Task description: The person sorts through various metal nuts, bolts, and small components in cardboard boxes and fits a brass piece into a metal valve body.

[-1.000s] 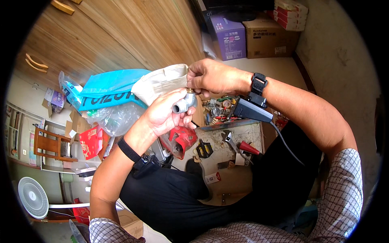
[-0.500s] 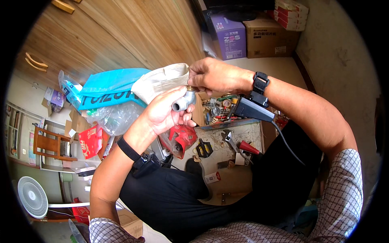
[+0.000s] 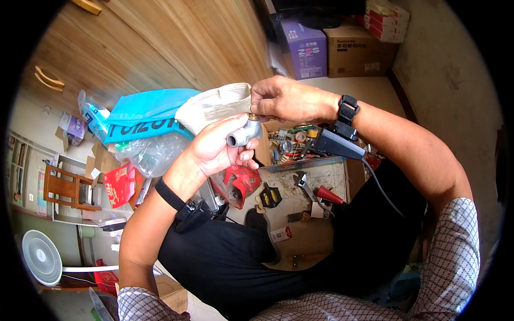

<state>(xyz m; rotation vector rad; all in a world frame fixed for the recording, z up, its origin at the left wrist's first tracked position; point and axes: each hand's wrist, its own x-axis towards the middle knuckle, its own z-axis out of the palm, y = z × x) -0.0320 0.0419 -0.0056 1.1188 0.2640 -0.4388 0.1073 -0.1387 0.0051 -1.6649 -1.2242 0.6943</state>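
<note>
While the left hand (image 3: pixel 217 144) holds a grey metal pipe fitting (image 3: pixel 243 135) in its curled fingers, the right hand (image 3: pixel 286 99) comes in from the right, just above the fitting's brass end (image 3: pixel 252 116). Its fingers are bent inward and partly hidden, so I cannot tell whether they are closed on the brass or only rest beside it. One round opening of the fitting faces the near left, and the brass end points to the far side. Each wrist wears a black strap with a small device, and a cable hangs from the one on the right.

Just beyond the left hand lies an off-white bag (image 3: pixel 211 104) with its mouth gaping, beside a blue bag (image 3: pixel 150 109) farther left and a clear plastic bag (image 3: pixel 152 155) nearer. To the right of the fitting and lower, a shallow box (image 3: pixel 305 164) is crowded with tools and small parts. On its near side are an adjustable wrench (image 3: pixel 307 187), a red cone-shaped piece (image 3: pixel 329 196) and a black-and-yellow object (image 3: pixel 269 197); a red bag (image 3: pixel 243 184) lies to their left. At the far right stand a purple box (image 3: pixel 305 45) and a brown carton (image 3: pixel 356 51), side by side. A white fan (image 3: pixel 42 258) is at the near left, with a wooden chair (image 3: pixel 67 186) beyond it.
</note>
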